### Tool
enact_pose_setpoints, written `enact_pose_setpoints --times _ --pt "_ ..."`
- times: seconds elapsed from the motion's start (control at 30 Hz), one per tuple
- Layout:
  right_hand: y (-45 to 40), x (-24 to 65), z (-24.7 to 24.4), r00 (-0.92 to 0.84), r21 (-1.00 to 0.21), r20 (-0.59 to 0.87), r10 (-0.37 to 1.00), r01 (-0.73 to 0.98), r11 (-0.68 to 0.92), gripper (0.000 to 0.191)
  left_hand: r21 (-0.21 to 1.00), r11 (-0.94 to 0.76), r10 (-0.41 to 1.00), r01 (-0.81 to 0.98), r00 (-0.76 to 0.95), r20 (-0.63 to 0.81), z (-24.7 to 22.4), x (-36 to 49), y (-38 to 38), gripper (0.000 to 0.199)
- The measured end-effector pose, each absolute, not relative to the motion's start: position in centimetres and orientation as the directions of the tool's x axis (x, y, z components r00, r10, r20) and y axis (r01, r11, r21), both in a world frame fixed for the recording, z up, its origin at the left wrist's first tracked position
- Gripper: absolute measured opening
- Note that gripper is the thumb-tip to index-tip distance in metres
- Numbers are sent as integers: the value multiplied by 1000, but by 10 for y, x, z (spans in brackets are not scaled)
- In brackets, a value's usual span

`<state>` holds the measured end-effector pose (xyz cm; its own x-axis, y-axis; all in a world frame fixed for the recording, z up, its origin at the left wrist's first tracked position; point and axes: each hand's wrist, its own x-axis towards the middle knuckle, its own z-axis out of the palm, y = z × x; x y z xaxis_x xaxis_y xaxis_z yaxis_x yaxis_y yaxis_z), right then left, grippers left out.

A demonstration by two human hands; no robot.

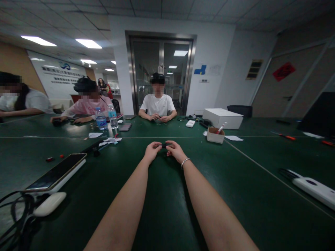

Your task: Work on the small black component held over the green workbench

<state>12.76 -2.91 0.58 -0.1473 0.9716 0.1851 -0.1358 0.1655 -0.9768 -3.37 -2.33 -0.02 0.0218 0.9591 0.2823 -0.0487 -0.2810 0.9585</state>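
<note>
Both arms reach forward over the dark green table (167,195). Between the fingertips of my left hand (152,152) and my right hand (177,151) is a small black object (164,145), too small to name. My left thumb and fingers pinch its left end. The right thumb and forefinger hold the other end, with the remaining fingers curled below. A silver bracelet (185,163) circles my right wrist. The object is held just above the tabletop, and its ends are hidden by the fingers.
On the left lie a phone (59,171) on a white box, a white mouse-shaped item (50,204) and black cables (19,212). Ahead stand water bottles (101,120), a small carton (215,135) and a white box (223,118). A power strip (314,188) lies right. Several people sit around.
</note>
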Motion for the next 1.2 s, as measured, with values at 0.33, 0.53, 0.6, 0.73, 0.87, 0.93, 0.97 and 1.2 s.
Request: enact_pose_setpoints --times 0.33,0.53,0.6,0.73,0.87,0.93,0.97,1.2 --pt "-29 127 6 -146 -981 161 976 -127 143 19 955 -296 954 -30 39 297 -3 -35 -21 29" --pt "-30 128 7 -154 -975 182 971 -155 158 34 959 -274 961 -66 16 276 -1 -32 -20 26" --pt "-28 127 8 -122 -980 159 980 -143 142 29 968 -231 972 -101 17 234 2 -30 -18 25" --pt "-27 128 7 -99 -985 139 985 -115 128 18 983 -105 991 -148 65 115 9 -27 -14 23" --pt "-28 128 8 -117 -978 152 981 -161 133 31 980 -85 992 -182 74 100 9 -26 -13 23" --pt "-29 128 9 -108 -977 140 984 -175 120 36 974 -147 986 -173 51 157 5 -26 -13 25" --pt "-29 127 9 -99 -979 127 987 -174 109 35 971 -178 981 -162 46 188 3 -26 -14 26" --pt "-27 126 9 -127 -990 108 986 -106 95 13 959 -282 959 -34 17 282 -5 -30 -14 25"
